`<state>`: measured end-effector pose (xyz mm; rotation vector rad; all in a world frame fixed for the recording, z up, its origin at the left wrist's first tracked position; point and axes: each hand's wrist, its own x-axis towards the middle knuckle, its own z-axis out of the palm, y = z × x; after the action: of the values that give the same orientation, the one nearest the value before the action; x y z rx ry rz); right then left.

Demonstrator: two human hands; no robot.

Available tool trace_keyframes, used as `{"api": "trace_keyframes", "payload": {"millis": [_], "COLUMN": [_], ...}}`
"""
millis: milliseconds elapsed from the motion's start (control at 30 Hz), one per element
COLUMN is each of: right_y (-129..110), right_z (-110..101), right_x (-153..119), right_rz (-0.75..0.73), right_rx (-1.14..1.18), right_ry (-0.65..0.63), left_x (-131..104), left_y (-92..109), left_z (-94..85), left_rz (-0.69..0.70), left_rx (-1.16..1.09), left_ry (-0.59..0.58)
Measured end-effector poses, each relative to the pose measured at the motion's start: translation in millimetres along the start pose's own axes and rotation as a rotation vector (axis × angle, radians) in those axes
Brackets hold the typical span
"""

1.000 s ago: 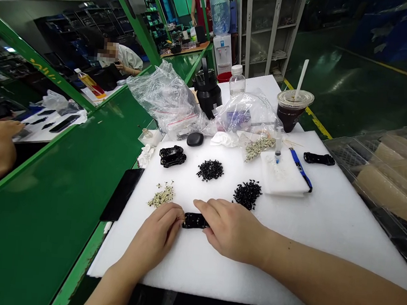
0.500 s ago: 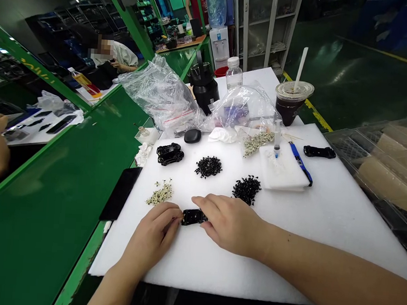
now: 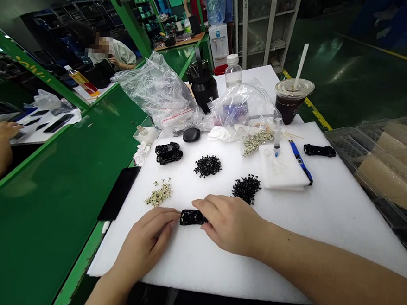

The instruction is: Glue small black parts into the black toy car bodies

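Note:
A small black toy car chassis (image 3: 192,217) lies on the white foam board in front of me, pale bits showing at its left end. My right hand (image 3: 231,224) is closed around its right end, thumb on the near side and fingers on the far side, covering that end. At the left end, the fingertips of my left hand (image 3: 150,237) are pinched together and touch the edge. Just beyond are a pile of pale, dark-tipped small parts (image 3: 159,193) and two piles of tiny black parts, a middle one (image 3: 207,166) and a right one (image 3: 246,189).
Black car-shaped parts (image 3: 168,153) lie at the back left, another chassis (image 3: 320,151) at the right. A syringe (image 3: 277,137) and blue pen-like tool (image 3: 300,161) rest on a white pad (image 3: 281,176). Behind stand plastic bags (image 3: 159,93), a black bottle (image 3: 204,85) and a drink cup (image 3: 290,105).
My left hand has shifted slightly left and its fingers have straightened, so more of the chassis's left end shows. My right hand keeps its place. At far left, a co-worker's hand has moved.

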<state>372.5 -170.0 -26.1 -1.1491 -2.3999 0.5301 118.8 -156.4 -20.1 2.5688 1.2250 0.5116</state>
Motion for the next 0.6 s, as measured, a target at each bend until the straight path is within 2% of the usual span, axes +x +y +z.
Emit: {"api": "trace_keyframes", "payload": {"millis": [133,233,500,600], "right_y": [0.3,0.4,1.5,1.9], "right_z": [-0.1,1.2,2.5,3.2], "right_x": [0.7,1.1,0.8,0.6], "right_rz": [0.006,0.008,0.021,0.024], "right_rx": [-0.01,-0.017,-0.031,-0.035], "right_ry": [-0.019,-0.017,-0.028,-0.024], "left_x": [-4.4,-4.1,-4.3,-5.5], "left_y": [3.6,5.3,-0.3,0.0], "left_z": [0.6,1.0,2.3,2.9], "left_rz": [0.123,0.154,0.026,0.024], "left_rx": [0.068,0.065,-0.009,0.006], "left_ry": [0.014,0.012,-0.013,0.002]}}
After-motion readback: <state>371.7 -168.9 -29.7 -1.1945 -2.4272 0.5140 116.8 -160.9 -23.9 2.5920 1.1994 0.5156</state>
